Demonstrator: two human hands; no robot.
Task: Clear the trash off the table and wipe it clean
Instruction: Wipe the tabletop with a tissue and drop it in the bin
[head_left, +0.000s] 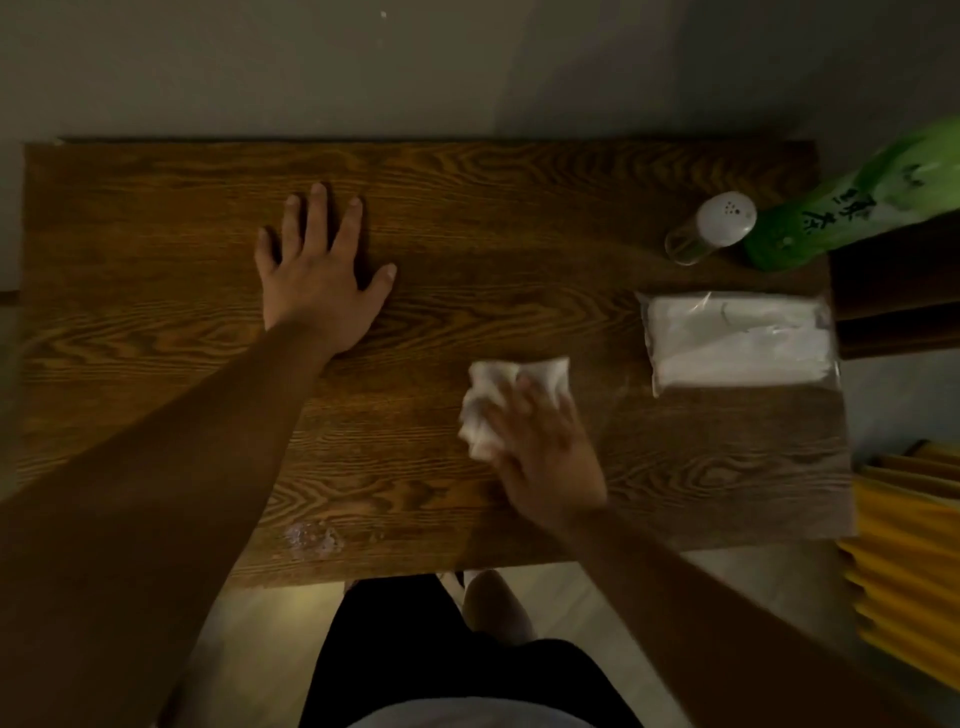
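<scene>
Your wooden table (156, 374) fills most of the view, its far edge against a pale wall (260, 67). At the right, a yellow ribbed thing (904, 561) sits just off the table's near right corner, too blurred to name.

Your left hand (317, 275) lies flat on the left half of the tabletop, palm down, fingers straight and spread, holding nothing.

A green bottle (852, 208) with printed characters stands at the far right corner, stretched by the wide lens. Just nearer you than it lies a clear plastic pack of white tissues (737, 343), flat on the wood by the right edge.

Your right hand (545, 447) rests right of centre, fingers bent over a crumpled white tissue (493, 400) and pressing it onto the tabletop. The hand is motion-blurred; the tissue bulges out beyond your fingertips on the far and left sides.

A small clear shaker with a white perforated cap (711, 228) stands just left of the bottle.

Near the front edge, between your forearms, a small wet patch (311, 538) glistens on the wood.
</scene>
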